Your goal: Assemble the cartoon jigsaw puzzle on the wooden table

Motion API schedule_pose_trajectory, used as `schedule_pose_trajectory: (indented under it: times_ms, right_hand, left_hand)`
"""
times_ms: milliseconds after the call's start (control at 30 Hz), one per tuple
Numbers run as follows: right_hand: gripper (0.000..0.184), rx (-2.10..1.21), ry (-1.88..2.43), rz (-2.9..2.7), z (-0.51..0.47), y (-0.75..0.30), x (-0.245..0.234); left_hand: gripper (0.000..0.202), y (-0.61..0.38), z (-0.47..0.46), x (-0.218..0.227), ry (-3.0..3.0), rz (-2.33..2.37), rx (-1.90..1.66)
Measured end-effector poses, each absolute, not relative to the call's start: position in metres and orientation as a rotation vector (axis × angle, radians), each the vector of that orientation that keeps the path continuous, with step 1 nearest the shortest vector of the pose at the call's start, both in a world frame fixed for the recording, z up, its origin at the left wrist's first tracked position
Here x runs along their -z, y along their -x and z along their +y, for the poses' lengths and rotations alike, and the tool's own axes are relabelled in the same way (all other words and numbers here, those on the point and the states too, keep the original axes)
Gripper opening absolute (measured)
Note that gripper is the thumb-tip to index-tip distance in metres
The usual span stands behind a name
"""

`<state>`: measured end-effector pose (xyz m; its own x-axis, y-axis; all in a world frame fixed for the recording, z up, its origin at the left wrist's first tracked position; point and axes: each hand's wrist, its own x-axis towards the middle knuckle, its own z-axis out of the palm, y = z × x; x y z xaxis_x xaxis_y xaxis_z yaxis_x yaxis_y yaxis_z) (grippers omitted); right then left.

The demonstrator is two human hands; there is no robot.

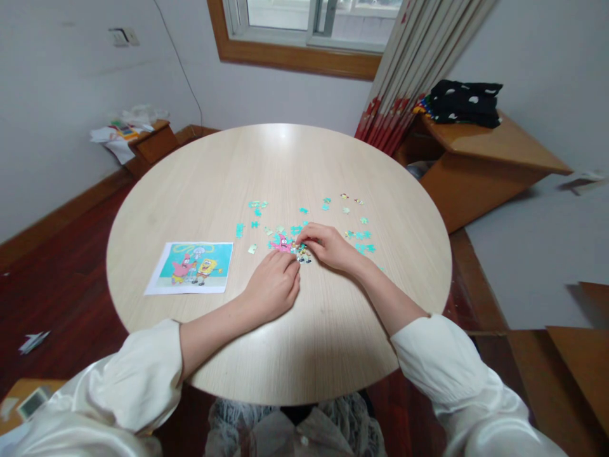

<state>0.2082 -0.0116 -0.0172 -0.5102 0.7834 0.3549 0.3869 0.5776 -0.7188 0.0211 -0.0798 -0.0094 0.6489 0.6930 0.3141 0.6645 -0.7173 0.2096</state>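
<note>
A partly joined jigsaw puzzle (281,244), with a pink starfish figure showing, lies on the round table between my hands. My left hand (276,279) rests palm down at its near edge, fingers curled together against it and partly covering it. From the right, my right hand (328,244) reaches over the puzzle's right side, thumb and forefinger pinched at a small jigsaw piece that is mostly hidden. Under the right fingertips is a patch of yellow and black pieces (304,256). Loose turquoise pieces (365,248) lie right of that hand.
A printed reference picture (196,268) of the cartoon scene lies at left on the round table (285,362). More loose pieces (257,204) are scattered beyond my hands. A wooden cabinet (495,149) with black cloth stands at right, beside a curtain (419,57).
</note>
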Motion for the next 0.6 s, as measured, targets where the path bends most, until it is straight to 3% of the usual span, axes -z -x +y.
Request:
schedule_pose_trajectory:
  times_ms: [600]
  right_hand:
    - [0.022, -0.756, 0.942, -2.118, -0.0123, -0.2026, 0.019]
  left_hand:
    - [0.025, -0.0193, -0.0784, 0.0088, -2.802, 1.189, -0.495]
